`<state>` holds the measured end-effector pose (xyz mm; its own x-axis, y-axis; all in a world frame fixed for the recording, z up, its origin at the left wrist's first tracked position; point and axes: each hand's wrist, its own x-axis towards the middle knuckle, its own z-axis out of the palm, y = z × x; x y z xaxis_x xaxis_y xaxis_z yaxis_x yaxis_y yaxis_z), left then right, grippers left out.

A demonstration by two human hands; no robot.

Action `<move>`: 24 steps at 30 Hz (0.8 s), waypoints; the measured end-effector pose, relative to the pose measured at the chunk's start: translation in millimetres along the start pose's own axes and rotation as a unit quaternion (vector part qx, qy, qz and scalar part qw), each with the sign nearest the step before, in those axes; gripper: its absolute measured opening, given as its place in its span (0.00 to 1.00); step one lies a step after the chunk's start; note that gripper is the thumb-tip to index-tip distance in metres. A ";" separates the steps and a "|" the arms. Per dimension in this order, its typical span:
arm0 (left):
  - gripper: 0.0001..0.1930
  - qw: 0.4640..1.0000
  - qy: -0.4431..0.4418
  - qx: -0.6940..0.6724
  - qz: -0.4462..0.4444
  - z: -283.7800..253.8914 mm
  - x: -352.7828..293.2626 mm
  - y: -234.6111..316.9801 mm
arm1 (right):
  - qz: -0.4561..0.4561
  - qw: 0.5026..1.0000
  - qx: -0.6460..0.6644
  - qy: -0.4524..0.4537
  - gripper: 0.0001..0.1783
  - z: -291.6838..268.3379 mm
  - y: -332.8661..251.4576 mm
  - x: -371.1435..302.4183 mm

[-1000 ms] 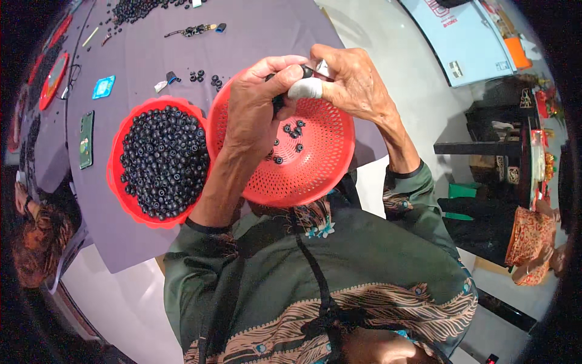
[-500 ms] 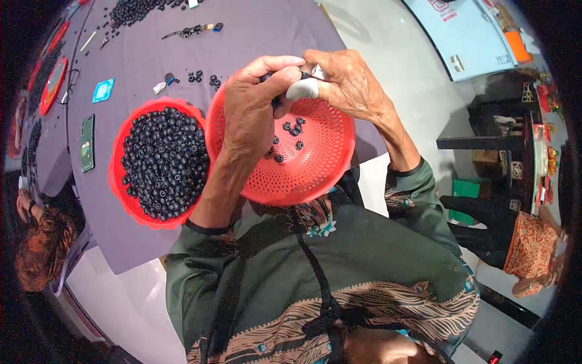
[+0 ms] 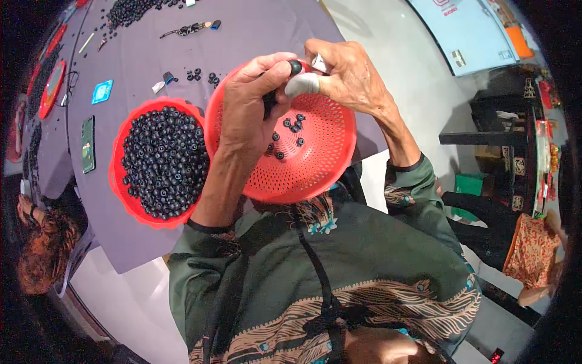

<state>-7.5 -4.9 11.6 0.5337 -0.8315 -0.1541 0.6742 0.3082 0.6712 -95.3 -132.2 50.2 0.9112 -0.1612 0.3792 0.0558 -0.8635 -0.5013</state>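
Note:
My left hand (image 3: 251, 100) is closed, pinching a round black bead (image 3: 295, 67) between thumb and forefinger. More dark pieces show partly in its palm. Close to that bead is my right hand (image 3: 348, 76), its thumb and forefinger apart. A white wrap (image 3: 303, 85) covers the right thumb, and a white piece (image 3: 319, 62) sits by the curled forefinger; whether it is also a wrap I cannot tell. Both hands are above a red perforated basket (image 3: 321, 164), which holds several scattered black beads (image 3: 295, 126). To its left, a red scalloped bowl (image 3: 115, 176) is heaped with black beads (image 3: 163, 161).
On the purple-grey tablecloth (image 3: 139, 249) lie a phone (image 3: 88, 144), a blue packet (image 3: 102, 91), a white-and-blue scrap (image 3: 163, 83) and loose beads (image 3: 194, 74). A larger bead pile (image 3: 130, 12) lies at the back. Another person's arm (image 3: 30, 209) shows at far left.
My right hand has drawn slightly up and away from my left, so a gap shows between its thumb and forefinger. The bead in my left fingertips is now in plain sight.

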 end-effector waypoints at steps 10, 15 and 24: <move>0.07 1.000 -0.003 0.026 -0.004 -1.0 -0.9 1.2 | 0.024 0.999 -0.019 -0.032 0.24 3.4 0.8 1.2; 0.07 1.000 0.012 0.001 -0.014 0.8 -0.6 0.0 | 0.018 0.999 0.003 -0.029 0.24 6.6 2.3 -0.1; 0.07 0.999 -0.010 0.038 0.033 -1.9 -1.1 -1.7 | -0.006 1.000 -0.023 -0.016 0.22 1.6 -2.4 1.0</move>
<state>-8.2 -3.6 9.2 0.5647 -0.8200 -0.0935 0.5972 0.3278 0.7320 -93.9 -129.5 50.5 0.9229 -0.1370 0.3599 0.0479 -0.8865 -0.4602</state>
